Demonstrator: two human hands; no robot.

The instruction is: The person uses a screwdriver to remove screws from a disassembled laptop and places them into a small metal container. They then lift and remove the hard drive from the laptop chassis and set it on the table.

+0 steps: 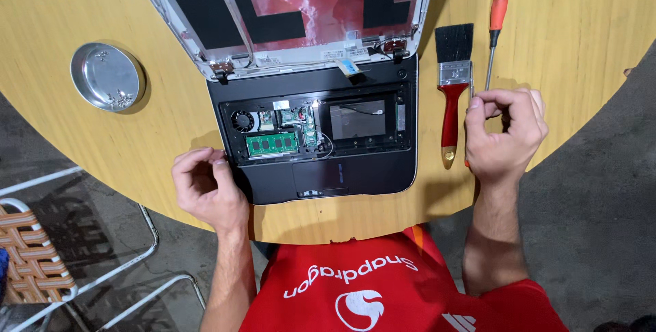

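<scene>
One view, head cam, looking down.

1. Laptop base (321, 134): black, top cover off, internals showing; lies centre on round wooden table (82, 147). Green RAM stick (272, 143) and fan (242, 121) in left part. Lid (294, 10) folded back, away from person.
2. Left hand (205, 192): fingers curled, fingertips touching base's front-left edge; holds nothing else visible.
3. Right hand (506, 134): to right of laptop, fingers closed in pinch; pinched item too small to tell.
4. Paintbrush (452, 79): red handle, black bristles, betw. laptop and right hand.
5. Screwdriver (497, 17): orange handle, just right of brush, tip near right hand.
6. Metal dish (107, 76): far left, w/ small screws.
7. Chair (41, 250): woven seat, lower left, on floor.
</scene>
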